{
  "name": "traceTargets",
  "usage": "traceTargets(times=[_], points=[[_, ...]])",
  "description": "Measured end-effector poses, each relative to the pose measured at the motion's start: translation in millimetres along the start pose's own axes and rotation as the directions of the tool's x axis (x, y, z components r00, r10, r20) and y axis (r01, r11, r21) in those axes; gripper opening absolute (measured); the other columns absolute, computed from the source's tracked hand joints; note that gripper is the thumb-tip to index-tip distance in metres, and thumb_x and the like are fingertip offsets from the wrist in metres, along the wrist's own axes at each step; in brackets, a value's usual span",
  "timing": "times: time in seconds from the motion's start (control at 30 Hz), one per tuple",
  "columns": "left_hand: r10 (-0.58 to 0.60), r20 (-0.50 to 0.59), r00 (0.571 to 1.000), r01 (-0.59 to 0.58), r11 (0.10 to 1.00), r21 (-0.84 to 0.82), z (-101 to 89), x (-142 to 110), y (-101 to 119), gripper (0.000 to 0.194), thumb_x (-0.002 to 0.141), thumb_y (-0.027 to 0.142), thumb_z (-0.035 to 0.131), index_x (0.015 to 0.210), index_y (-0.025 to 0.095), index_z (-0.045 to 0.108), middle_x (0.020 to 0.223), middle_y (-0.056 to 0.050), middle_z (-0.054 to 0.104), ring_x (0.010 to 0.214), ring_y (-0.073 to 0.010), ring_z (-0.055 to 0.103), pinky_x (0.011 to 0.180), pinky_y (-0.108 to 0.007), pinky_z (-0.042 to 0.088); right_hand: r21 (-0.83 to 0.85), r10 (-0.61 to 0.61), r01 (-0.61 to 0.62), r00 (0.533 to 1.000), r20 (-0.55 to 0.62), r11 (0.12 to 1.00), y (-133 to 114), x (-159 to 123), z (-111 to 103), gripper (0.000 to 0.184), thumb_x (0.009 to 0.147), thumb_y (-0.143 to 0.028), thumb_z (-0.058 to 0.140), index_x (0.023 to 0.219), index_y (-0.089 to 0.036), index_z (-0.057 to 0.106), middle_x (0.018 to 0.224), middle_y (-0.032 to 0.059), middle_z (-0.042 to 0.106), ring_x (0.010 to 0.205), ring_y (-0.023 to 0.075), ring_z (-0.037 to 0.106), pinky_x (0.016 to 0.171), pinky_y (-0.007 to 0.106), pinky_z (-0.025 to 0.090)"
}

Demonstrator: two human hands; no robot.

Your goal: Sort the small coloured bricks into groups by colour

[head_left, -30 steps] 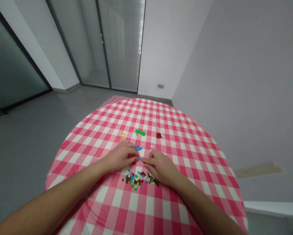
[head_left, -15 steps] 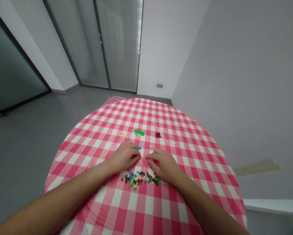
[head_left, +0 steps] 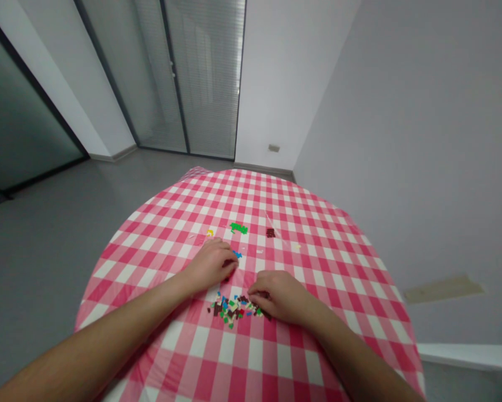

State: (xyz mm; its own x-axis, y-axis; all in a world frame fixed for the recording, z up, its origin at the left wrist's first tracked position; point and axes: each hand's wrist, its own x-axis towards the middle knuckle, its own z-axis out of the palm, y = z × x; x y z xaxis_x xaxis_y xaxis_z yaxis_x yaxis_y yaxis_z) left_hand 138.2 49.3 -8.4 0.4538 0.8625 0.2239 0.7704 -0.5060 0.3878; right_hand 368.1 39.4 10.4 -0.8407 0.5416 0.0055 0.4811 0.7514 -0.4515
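Observation:
A mixed pile of tiny building bricks (head_left: 234, 308), brown, green, cream, blue and red, lies on the checkered tablecloth. My right hand (head_left: 281, 293) rests over the pile's right end, its thumb and fingers curled together among the pieces; what they pinch is too small to make out. Just beyond the pile, my left hand (head_left: 211, 262) is closed with its fingertips bent down. Something small and dark shows beneath those fingers, but I cannot tell what it is. Small blue bricks (head_left: 237, 254) lie beside the left fingertips, partly covered by them.
Farther back on the round table's checkered cloth (head_left: 251, 192) are a green brick cluster (head_left: 238, 228), a brown group (head_left: 270, 233), a few yellow bricks (head_left: 210, 233) and pale pieces (head_left: 299, 246). A grey wall (head_left: 422, 167) stands to the right, glass doors (head_left: 204, 84) behind.
My right hand has moved down toward me, from near the left fingertips onto the pile's right end. My left hand has shifted slightly left.

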Motion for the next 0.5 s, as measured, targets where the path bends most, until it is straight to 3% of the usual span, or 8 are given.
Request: traceTargets(times=[0.3, 0.4, 0.5], points=[[-0.023, -0.007, 1.0, 0.023, 1.0, 0.0, -3.9, 0.2, 2.4, 0.019, 0.088, 0.019, 0.057, 0.076, 0.02, 0.072, 0.076, -0.003, 0.066, 0.079, -0.0191, 0.056, 0.078, -0.035, 0.039, 0.095, 0.045, -0.04, 0.997, -0.057, 0.995, -3.3, 3.6, 5.0, 0.012, 0.085, -0.018, 0.062, 0.078, -0.017, 0.071, 0.076, 0.0023, 0.069, 0.068, 0.0141, 0.058, 0.061, 0.024, 0.037], [-0.014, -0.026, 1.0, 0.014, 1.0, -0.018, -4.8, -1.1, 4.7, 0.017, 0.089, 0.022, 0.058, 0.08, 0.02, 0.072, 0.077, -0.004, 0.066, 0.081, -0.0197, 0.056, 0.078, -0.036, 0.039, 0.149, 0.075, -0.051, 0.985, -0.155, 0.988, -1.7, 6.3, 7.6, 0.007, 0.078, -0.011, 0.064, 0.075, -0.016, 0.068, 0.073, 0.0015, 0.066, 0.066, 0.0129, 0.056, 0.061, 0.022, 0.038], [-0.007, -0.045, 0.999, 0.005, 1.0, -0.031, -4.5, -2.4, 6.0, 0.019, 0.091, 0.024, 0.056, 0.081, 0.02, 0.071, 0.077, -0.004, 0.065, 0.082, -0.0198, 0.056, 0.079, -0.036, 0.04, 0.153, 0.187, -0.145, 0.93, -0.315, 0.978, 5.7, 10.2, 9.2, 0.009, 0.076, -0.008, 0.062, 0.075, -0.016, 0.066, 0.071, 0.0013, 0.064, 0.064, 0.0128, 0.055, 0.06, 0.022, 0.038]])
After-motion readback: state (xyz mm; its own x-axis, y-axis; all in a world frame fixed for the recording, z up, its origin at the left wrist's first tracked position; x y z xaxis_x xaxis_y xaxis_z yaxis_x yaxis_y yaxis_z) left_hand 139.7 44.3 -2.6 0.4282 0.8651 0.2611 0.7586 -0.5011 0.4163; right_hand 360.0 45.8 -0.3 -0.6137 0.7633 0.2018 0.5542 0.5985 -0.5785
